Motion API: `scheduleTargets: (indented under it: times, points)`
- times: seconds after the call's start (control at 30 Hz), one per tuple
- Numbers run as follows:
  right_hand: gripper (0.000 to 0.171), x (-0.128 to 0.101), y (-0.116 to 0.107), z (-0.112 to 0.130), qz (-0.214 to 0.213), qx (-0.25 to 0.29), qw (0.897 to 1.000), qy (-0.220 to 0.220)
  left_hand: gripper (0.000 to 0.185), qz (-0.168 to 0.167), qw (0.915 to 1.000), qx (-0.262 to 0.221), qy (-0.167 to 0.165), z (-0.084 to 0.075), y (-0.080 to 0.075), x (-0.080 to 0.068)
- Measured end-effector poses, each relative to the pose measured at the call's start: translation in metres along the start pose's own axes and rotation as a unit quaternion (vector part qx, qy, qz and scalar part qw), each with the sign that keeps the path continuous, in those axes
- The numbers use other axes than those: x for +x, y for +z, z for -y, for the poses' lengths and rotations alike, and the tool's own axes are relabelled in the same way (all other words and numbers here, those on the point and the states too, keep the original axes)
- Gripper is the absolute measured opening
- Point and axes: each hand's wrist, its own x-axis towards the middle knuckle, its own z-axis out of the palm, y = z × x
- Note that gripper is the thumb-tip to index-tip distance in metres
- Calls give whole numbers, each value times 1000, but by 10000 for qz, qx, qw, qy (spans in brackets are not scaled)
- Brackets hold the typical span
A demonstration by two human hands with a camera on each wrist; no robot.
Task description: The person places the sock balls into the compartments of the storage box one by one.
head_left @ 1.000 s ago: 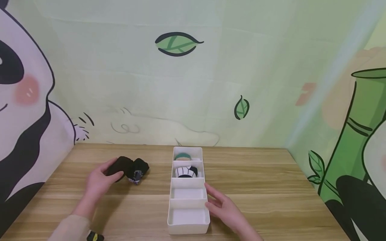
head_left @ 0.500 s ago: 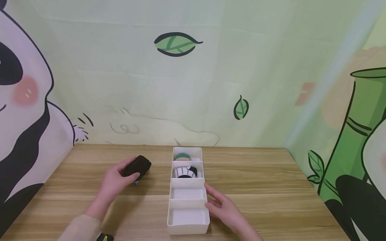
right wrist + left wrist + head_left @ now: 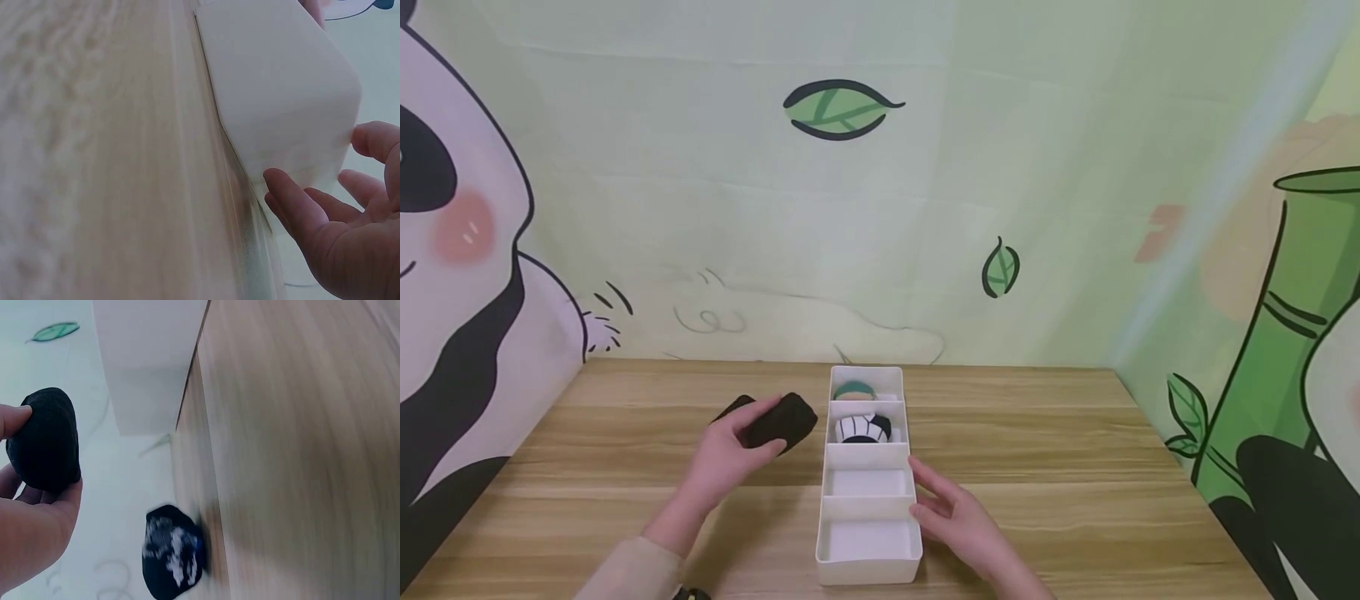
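A: What is the biggest thing before us?

B: The cartoon-printed backdrop [image 3: 887,208], then the wood-grain tabletop [image 3: 1045,433] up against it.

A: Why does the white divided box [image 3: 869,572] stand lengthwise, pointing away from us?

B: We suppose that this leaves its row of four compartments reachable from either side.

A: And the hands?

B: Well apart, on opposite sides of the box. The right hand [image 3: 966,521] is loosely spread, fingertips at the side wall; we judge that it steadies the box. The left hand [image 3: 726,458] pinches a rolled black bundle [image 3: 781,423], probably socks, between thumb and fingers.

A: Where is that bundle exactly?

B: Above the tabletop, left of the box, near it but apart. We think the grip at its edges holds the soft roll together.

A: What else do we see?

B: A dark patterned bundle [image 3: 172,550] resting beyond the left hand, mostly hidden from the head view. Then a black-and-white striped bundle [image 3: 861,428] in the second-farthest compartment and, showing least, a green-topped bundle [image 3: 854,389] in the farthest. The divider between them holds them apart.
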Motion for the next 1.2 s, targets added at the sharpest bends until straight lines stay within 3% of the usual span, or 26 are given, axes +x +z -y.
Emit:
scheduleTargets:
  times: [0.47, 1.0, 1.2]
  points:
    - [64, 0, 1, 0, 50, 93, 9999, -62, 58, 236, 9933, -195, 1114, -17, 41, -11]
    - [63, -1, 2, 1, 57, 142, 9998, -130, 61, 411, 9853, 92, 1656, -22, 65, -13]
    - [63, -2, 3, 3, 32, 120, 9999, -106, 60, 554, 9801, 401, 1864, -23, 72, -12]
